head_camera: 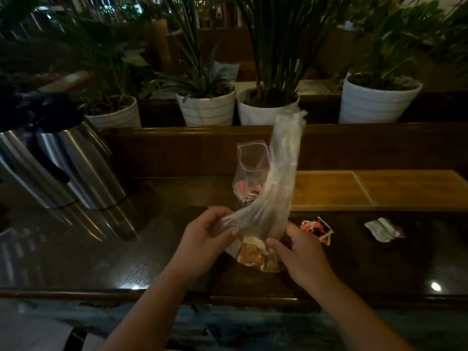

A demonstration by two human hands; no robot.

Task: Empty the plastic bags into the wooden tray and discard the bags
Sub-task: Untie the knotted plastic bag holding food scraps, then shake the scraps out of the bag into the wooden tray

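Note:
Both of my hands hold a clear plastic bag over the dark table. My left hand pinches its stretched side, and my right hand grips its lower part. Brown round pieces sit in the bag's bottom; its long twisted top rises upward. Behind it stands a small zip bag with red and white packets inside. The light wooden tray lies to the right, divided into compartments that look bare.
Two steel thermos jugs stand at the left. Red and white packets and a crumpled white wrapper lie on the table right of my hands. White plant pots line the ledge behind a low wooden rail.

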